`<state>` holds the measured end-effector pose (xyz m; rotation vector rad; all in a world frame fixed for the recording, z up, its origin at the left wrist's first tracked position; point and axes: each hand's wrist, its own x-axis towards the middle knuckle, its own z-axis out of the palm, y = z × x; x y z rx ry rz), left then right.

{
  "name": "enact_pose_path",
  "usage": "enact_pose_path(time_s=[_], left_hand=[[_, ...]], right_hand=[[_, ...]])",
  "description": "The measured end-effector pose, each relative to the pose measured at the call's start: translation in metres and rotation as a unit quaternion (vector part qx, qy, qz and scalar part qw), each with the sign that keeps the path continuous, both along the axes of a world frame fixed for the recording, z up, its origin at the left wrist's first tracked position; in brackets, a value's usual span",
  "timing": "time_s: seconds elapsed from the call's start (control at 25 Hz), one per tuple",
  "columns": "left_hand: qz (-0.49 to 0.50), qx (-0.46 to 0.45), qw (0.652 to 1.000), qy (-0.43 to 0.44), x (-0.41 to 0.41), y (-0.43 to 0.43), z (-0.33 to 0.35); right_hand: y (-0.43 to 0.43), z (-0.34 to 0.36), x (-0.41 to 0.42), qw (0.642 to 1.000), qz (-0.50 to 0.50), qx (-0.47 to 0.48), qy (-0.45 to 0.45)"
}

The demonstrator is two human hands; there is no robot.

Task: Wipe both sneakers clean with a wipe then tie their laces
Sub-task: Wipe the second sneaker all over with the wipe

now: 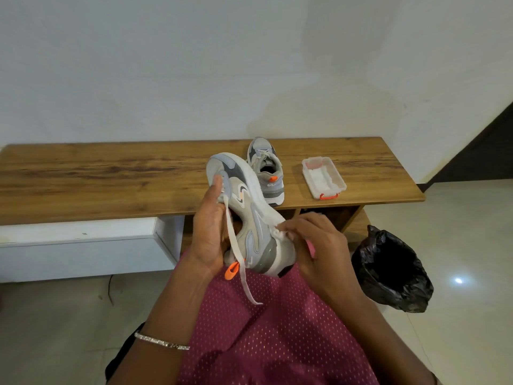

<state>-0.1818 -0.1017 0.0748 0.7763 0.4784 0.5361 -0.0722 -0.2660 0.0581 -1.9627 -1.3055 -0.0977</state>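
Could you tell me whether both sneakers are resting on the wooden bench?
No, only one sneaker stands on the bench; the left hand holds the other sneaker off it.

Bench (111, 173) bearing sneaker 1 (266, 168), wipe box (323, 177) to its right; sneaker 2 (249, 212) in front of sneaker 1; bin bag (391, 270) on floor, right.

The first sneaker (249, 218) is grey and white with an orange heel tab (231, 270). My left hand (211, 234) holds it tipped on its side, toe away, white sole facing right. One flat white lace (236, 245) hangs loose. The fingers (297, 226) of my right hand (316, 245) press the crumpled white wipe (279, 235) against the sole edge near the heel. The second sneaker (268, 176) stands upright on the counter (111, 176), heel toward me.
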Motion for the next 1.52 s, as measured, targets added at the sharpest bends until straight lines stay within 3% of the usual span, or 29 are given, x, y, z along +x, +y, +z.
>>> enact_pose_path(time_s=[0.16,0.44,0.8,1.08,1.36,1.52], left_hand=[[0.024,0.005,1.0,0.02,-0.002,0.007,-0.006],[-0.023,-0.01,1.0,0.016,0.002,-0.011,0.005],[0.027,-0.007,0.999,0.034,-0.001,0.004,-0.005],[0.008,-0.014,1.0,0.025,0.004,-0.01,0.007],[0.074,-0.021,0.997,0.033,0.001,0.002,0.003],[0.052,-0.026,0.998,0.034,0.003,-0.003,0.008]], right_hand=[[-0.015,-0.01,-0.012,1.0,0.006,-0.029,-0.003],[0.014,-0.002,0.012,0.999,-0.025,0.028,0.032],[-0.012,-0.009,-0.008,0.999,-0.025,0.006,0.041],[0.014,0.005,-0.006,0.998,-0.042,0.032,0.025],[0.007,0.003,-0.047,0.997,0.051,0.051,-0.002],[0.02,0.004,-0.032,0.997,0.038,0.06,-0.02]])
